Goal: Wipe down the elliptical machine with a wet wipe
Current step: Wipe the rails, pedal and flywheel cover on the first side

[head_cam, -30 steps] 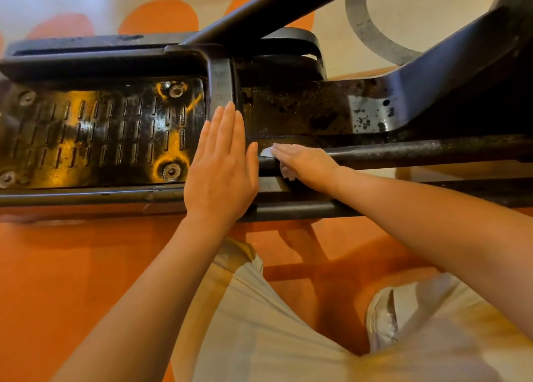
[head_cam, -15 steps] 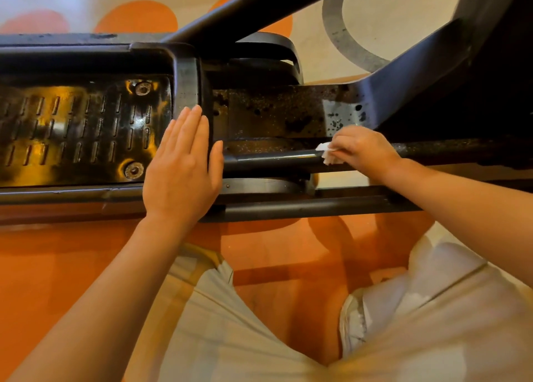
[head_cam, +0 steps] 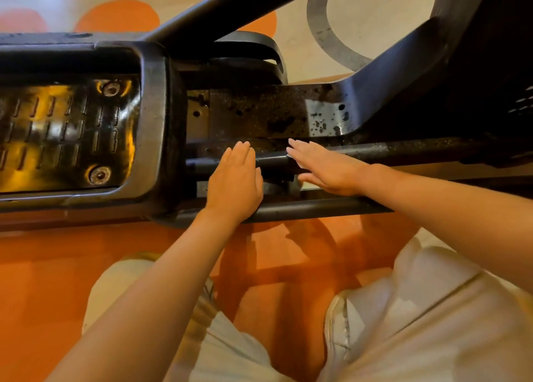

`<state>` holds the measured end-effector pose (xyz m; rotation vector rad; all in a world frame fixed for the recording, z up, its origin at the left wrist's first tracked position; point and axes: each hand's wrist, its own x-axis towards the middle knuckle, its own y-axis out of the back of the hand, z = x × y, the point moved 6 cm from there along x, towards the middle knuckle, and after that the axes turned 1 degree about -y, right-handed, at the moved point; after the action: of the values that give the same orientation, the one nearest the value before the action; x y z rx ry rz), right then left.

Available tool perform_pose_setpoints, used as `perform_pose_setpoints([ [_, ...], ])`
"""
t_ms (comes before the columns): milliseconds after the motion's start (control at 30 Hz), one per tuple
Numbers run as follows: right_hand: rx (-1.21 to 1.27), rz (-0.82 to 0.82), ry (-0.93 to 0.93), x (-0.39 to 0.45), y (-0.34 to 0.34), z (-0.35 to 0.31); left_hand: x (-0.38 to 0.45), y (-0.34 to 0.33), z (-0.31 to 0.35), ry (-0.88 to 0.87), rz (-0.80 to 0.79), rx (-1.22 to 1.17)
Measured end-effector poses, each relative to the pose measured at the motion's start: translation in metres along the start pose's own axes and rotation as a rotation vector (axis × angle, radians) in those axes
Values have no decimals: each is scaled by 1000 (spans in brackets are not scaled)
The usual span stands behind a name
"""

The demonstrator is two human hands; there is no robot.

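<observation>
Our right hand [head_cam: 328, 169] lies flat, fingers [head_cam: 300, 149] straight and close together, pressing the wet wipe [head_cam: 292, 158] onto the dark rail [head_cam: 403, 153]; only a pale sliver of the wipe shows under the fingertips. Half a second ago this hand was bunched around the wipe farther right on the rail; now it has flattened and slid left toward the pedal end. Our left hand [head_cam: 235, 179] is also flat, fingers straight, holding nothing; it has shifted off the pedal's [head_cam: 72, 133] rim onto the rail, just beside the right hand. We judge the rail stroke is mid-pass; the speckled frame plate [head_cam: 259, 113] behind looks unwiped.
</observation>
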<state>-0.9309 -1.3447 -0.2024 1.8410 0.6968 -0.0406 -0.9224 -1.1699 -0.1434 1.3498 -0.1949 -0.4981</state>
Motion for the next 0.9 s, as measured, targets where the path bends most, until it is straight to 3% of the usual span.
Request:
perform_pose_setpoints([
  [67, -213, -38, 63, -4, -3, 3, 14, -17, -3, 40, -124, -116],
  [133, -261, -4, 45, -4, -5, 6, 30, -33, 1, -31, -247, -101],
  [300, -288, 67, -198, -17, 3, 32, 55, -62, 5, -158, -435, 44],
  [500, -147, -12, -487, -49, 2, 64, 73, -68, 8, -287, -329, 9],
  [667, -21, 109, -345, 1, -7, 7, 84, -76, 1, -375, -218, 63],
  [800, -172, 172, -353, 13, -8, 6, 88, -82, -1, -513, -148, 133],
  [900, -93, 292, -305, 12, -7, 4, 86, -80, 1, -550, -54, 123],
])
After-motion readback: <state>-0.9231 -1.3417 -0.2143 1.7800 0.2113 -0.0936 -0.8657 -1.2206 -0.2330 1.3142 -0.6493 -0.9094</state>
